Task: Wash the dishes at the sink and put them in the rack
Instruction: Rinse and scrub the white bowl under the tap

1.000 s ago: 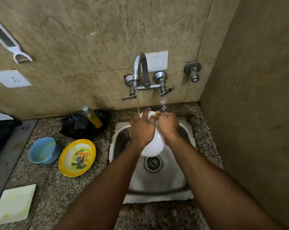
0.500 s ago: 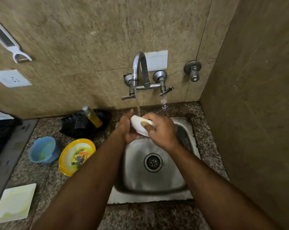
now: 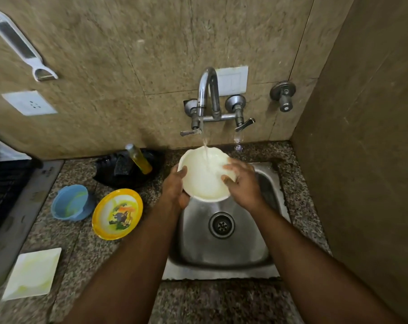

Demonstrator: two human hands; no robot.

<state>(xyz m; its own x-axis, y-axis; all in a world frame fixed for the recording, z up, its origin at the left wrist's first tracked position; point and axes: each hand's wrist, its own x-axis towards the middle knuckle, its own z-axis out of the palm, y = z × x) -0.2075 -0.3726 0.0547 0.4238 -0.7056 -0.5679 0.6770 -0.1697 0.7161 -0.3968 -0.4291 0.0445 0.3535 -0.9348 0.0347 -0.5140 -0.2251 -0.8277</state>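
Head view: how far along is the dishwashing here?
Done: nothing shows as racked. In hand: the white bowl, gripped by the left hand and right hand, rinsing under the tap. Left: blue cup, yellow plate and square plate wait on the counter.

Head view, steeply down onto sink [image 3: 221,253]

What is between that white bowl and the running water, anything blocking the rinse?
Nothing visible. The left hand and right hand grip the white bowl at opposite rims, open side up, and the tap stream falls straight into it over the sink.
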